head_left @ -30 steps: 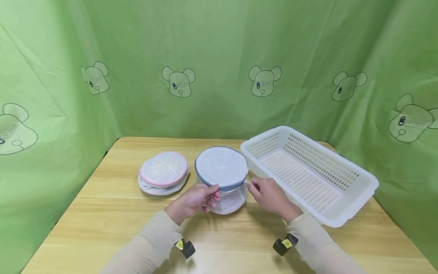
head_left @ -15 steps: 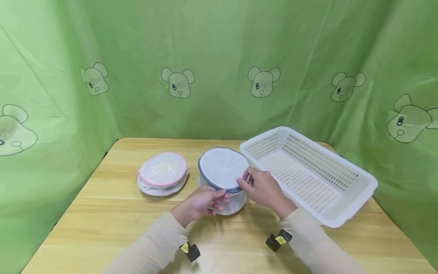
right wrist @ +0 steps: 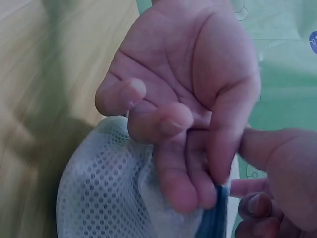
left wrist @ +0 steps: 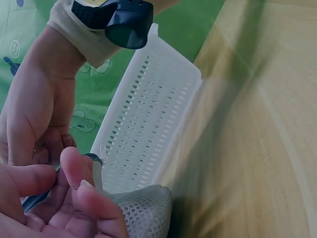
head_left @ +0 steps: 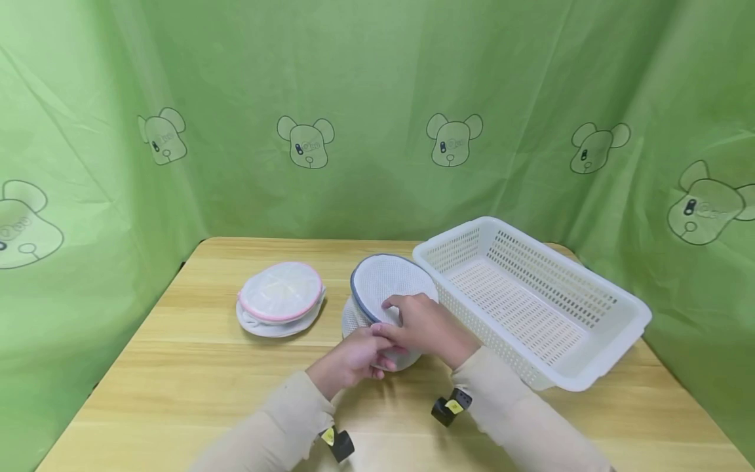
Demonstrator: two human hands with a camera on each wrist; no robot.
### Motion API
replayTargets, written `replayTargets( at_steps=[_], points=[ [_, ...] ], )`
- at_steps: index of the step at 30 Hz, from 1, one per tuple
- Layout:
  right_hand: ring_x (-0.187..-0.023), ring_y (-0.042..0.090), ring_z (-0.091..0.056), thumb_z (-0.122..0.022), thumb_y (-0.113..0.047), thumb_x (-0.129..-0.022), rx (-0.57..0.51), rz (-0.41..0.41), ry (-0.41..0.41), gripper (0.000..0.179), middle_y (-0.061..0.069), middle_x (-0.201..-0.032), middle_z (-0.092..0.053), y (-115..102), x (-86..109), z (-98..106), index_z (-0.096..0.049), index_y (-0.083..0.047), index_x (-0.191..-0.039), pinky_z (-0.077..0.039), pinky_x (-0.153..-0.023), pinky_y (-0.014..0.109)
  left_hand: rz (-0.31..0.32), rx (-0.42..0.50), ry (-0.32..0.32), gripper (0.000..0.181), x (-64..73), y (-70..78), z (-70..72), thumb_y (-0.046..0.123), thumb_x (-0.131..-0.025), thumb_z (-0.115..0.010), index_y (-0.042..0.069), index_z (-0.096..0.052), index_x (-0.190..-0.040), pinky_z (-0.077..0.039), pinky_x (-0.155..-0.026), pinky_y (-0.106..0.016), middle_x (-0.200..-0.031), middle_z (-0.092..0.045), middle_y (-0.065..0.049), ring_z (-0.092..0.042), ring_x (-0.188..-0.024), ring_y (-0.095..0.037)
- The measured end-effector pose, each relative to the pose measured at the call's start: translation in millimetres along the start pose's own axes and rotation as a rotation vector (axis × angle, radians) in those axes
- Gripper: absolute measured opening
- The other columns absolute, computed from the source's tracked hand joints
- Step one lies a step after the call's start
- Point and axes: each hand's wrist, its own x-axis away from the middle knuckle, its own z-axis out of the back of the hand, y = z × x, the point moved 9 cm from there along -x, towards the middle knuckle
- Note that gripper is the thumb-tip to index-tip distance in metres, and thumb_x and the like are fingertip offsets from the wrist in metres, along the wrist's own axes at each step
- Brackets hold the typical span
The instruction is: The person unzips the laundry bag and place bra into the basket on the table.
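Note:
A round white mesh laundry bag (head_left: 386, 278) with a blue-grey zippered rim stands tilted toward me at mid-table. My left hand (head_left: 354, 360) pinches its front rim between thumb and fingers; the right wrist view shows the thumb pressed at the blue zipper edge (right wrist: 213, 218). Close against it, my right hand (head_left: 427, 328) reaches over the lid with curled fingers at the zipper; the pull is hidden in its grip. The lower mesh (left wrist: 146, 210) bulges below the hands in the left wrist view.
To the left lies another mesh bag (head_left: 282, 288) with a pink rim, flattened on a white mesh piece (head_left: 295, 326). A white perforated plastic basket (head_left: 513, 308) stands at the right, close beside the bag. Green patterned curtain (head_left: 377, 196) surrounds the wooden table (head_left: 194, 393).
My right hand has moved left along the zippered rim, from the bag's right side to my left hand. The bag has shifted slightly right and tilted more.

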Motion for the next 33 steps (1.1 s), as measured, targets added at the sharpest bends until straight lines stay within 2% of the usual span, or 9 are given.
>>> replayTargets(
  at_steps=[3,8,14,17,25,33],
  points=[
    [-0.05,0.008,-0.045,-0.071,-0.045,-0.086,0.032,0.002,-0.006,0.048,-0.005,-0.057,-0.05,-1,-1.3,-4,-0.067,-0.006,-0.114,-0.045,-0.051,0.027,-0.004,0.006,-0.004,0.027,0.7,-1.1,-0.9,0.01,-0.099,-0.05,0.002,-0.06,-0.122,-0.042,-0.051,-0.018,-0.1,-0.069,-0.003,-0.057,-0.061,-0.007],
    [-0.053,0.007,-0.049,-0.067,-0.027,-0.091,0.011,0.07,0.052,0.024,-0.004,-0.063,-0.058,-4,-1.6,-9,-0.071,-0.007,-0.103,-0.045,-0.05,0.024,-0.02,0.012,-0.019,0.028,0.1,-0.8,-0.8,0.01,-0.099,-0.049,-0.003,-0.06,-0.12,-0.042,-0.052,-0.017,-0.098,-0.069,-0.002,-0.057,-0.063,-0.007],
    [-0.066,0.013,-0.06,-0.066,-0.011,-0.09,-0.001,0.135,0.137,0.004,0.001,-0.078,-0.068,-2,1.1,-9,-0.07,-0.01,-0.089,-0.05,-0.058,0.029,-0.032,0.053,-0.011,0.019,1.4,1.9,5.9,0.013,-0.099,-0.052,0.001,-0.064,-0.106,-0.041,-0.051,-0.017,-0.09,-0.065,0.001,-0.057,-0.064,-0.008],
    [-0.066,0.012,-0.058,-0.066,-0.007,-0.09,-0.014,0.164,0.16,0.004,0.0,-0.078,-0.067,-2,1.6,-8,-0.068,-0.01,-0.088,-0.05,-0.059,0.028,-0.051,0.087,0.03,0.015,3.6,5.8,15.2,0.016,-0.099,-0.053,0.004,-0.062,-0.098,-0.039,-0.049,-0.017,-0.086,-0.063,0.001,-0.055,-0.062,-0.008],
    [-0.067,0.011,-0.053,-0.065,-0.003,-0.09,-0.024,0.206,0.231,0.008,-0.003,-0.075,-0.058,-1,4.9,2,-0.065,-0.01,-0.092,-0.049,-0.059,0.027,-0.07,0.161,0.213,0.017,5.0,6.7,50.9,0.023,-0.1,-0.054,0.008,-0.054,-0.093,-0.035,-0.046,-0.016,-0.082,-0.056,-0.001,-0.051,-0.059,-0.008],
    [-0.065,0.012,-0.054,-0.069,0.003,-0.084,0.059,0.29,0.348,0.019,-0.002,-0.076,-0.057,-5,13.1,17,-0.067,-0.012,-0.095,-0.051,-0.058,0.025,-0.073,0.221,0.264,0.024,5.5,7.1,65.1,0.031,-0.099,-0.056,0.008,-0.053,-0.093,-0.034,-0.044,-0.016,-0.081,-0.056,-0.001,-0.05,-0.056,-0.007]
  ],
)
